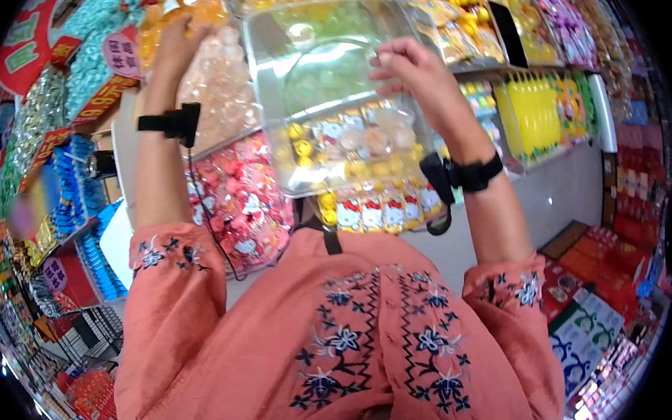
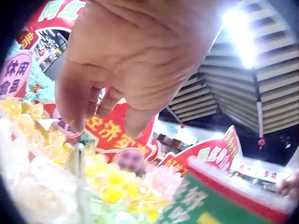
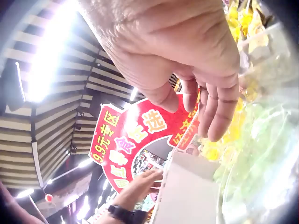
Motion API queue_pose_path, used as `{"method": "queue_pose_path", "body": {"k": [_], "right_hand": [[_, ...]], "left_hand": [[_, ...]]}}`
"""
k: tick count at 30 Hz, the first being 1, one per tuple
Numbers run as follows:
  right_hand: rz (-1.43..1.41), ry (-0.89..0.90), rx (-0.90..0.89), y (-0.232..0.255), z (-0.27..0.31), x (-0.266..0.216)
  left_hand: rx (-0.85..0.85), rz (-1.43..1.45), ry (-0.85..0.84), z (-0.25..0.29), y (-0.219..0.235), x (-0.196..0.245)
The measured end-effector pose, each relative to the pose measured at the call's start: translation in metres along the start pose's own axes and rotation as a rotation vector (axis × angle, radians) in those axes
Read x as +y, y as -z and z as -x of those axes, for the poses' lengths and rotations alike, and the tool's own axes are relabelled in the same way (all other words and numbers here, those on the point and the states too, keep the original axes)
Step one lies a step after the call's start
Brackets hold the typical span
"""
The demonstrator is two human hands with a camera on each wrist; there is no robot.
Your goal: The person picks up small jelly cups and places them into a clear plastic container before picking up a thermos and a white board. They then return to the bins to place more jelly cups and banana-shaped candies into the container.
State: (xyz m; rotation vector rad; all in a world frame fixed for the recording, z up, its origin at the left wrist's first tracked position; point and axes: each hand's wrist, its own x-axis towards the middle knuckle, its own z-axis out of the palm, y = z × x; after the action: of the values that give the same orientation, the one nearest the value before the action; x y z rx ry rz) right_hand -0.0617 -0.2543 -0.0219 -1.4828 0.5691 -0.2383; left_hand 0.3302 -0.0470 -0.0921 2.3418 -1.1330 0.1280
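My left grip (image 1: 178, 50) hangs over the orange-yellow candies (image 1: 210, 0), fingers loosely bent and tips spread, with nothing that I can see between them; the wrist view sets those fingertips just above a thin upright divider (image 2: 80, 182), though I cannot tell whether they touch it; the divider seems to be there to stop one flavour spilling into the next; my right grip (image 1: 414, 72) stands over the right part of the clear plastic cover (image 1: 282, 91), fingers gently curled and apparently holding nothing, and whether they brush the plastic I cannot tell; that cover lies over green candies (image 3: 252, 140), probably to shield them while leaving them on show, as the see-through surface suggests; nearer my body sit pale peach cups (image 1: 223, 72), pink packets (image 1: 241, 196) and Hello Kitty packs (image 1: 372, 212), each kind grouped by itself, likely so that colours sell at a glance; a red sign (image 3: 133, 130) rises beyond my grips, presumably high so it reads over the goods; my forearms reach well apart, which I judge leaves the middle of the cover in sight
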Motion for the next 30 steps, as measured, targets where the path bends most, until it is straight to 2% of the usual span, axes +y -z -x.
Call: {"method": "queue_pose_path", "body": {"k": [3,5,7,8,11,12,15,16,19,20,23,26,30], "right_hand": [[0.263,-0.033,-0.116,0.016,-0.007,-0.002],[0.509,-0.032,-0.234,0.019,-0.014,0.006],[0.812,0.011,-0.354,0.015,-0.019,0.021],[0.902,0.05,-0.391,0.014,-0.024,0.034],[1.168,0.133,-0.463,0.009,-0.03,0.056],[1.254,0.137,-0.465,0.007,-0.028,0.054],[1.434,0.167,-0.431,0.009,-0.029,0.057],[1.477,0.18,-0.413,0.011,-0.032,0.061],[1.553,0.094,-0.525,0.017,-0.039,0.068],[1.565,-0.021,-0.562,0.015,-0.042,0.07],[1.577,-0.096,-0.621,0.013,-0.039,0.069],[1.674,-0.025,-0.622,0.009,-0.044,0.078],[1.612,-0.063,-0.631,0.008,-0.049,0.083]], "left_hand": [[0.067,0.315,-0.004,0.03,0.054,0.081],[0.084,0.436,0.007,0.059,0.071,0.126],[0.06,0.501,0.01,0.083,0.081,0.159],[0.048,0.649,-0.018,0.096,0.076,0.169],[0.043,0.651,-0.039,0.133,0.069,0.194],[-0.011,0.76,0.063,0.145,0.065,0.198],[-0.039,0.828,0.223,0.177,0.07,0.218],[-0.086,0.8,0.229,0.186,0.068,0.213],[-0.079,0.815,0.263,0.207,0.065,0.213],[-0.074,0.793,0.279,0.213,0.067,0.215],[-0.086,0.799,0.315,0.227,0.072,0.221],[-0.064,0.788,0.341,0.239,0.078,0.228],[-0.054,0.789,0.347,0.252,0.078,0.236]]}}
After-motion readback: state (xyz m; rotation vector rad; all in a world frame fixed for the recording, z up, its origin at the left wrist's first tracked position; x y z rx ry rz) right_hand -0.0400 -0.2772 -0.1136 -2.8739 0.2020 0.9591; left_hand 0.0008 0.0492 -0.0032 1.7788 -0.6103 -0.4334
